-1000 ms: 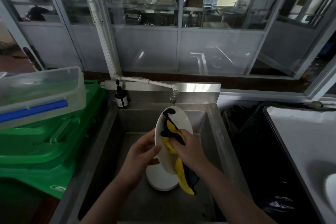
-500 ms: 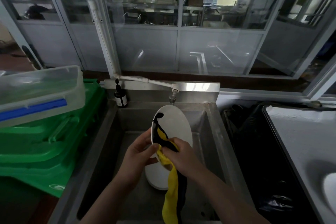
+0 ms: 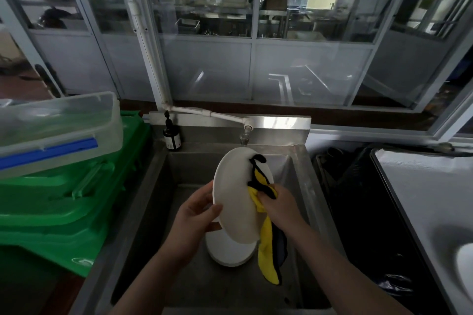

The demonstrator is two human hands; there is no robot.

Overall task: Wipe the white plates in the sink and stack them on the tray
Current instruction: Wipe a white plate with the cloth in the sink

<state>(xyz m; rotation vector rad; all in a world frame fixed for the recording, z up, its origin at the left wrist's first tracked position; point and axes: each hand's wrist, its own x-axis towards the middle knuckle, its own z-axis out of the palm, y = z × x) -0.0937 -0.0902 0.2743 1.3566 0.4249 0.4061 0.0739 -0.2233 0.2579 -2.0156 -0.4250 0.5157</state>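
From the head view, we saw that since half a second before, the yellow-and-black wiping cloth (image 3: 263, 186) had shifted from the left rim to the right side of the round white plate (image 3: 236, 197). The plate stood tilted on edge above the stainless steel sink (image 3: 153, 199), smooth and clean-looking. Our left hand (image 3: 195, 215) gripped its left rim, thumb curled over the face. Our right hand (image 3: 280, 206) had its fingers clamped on the cloth, pressing it to the plate. More white plates (image 3: 227, 248) lay stacked on the sink floor, directly beneath.
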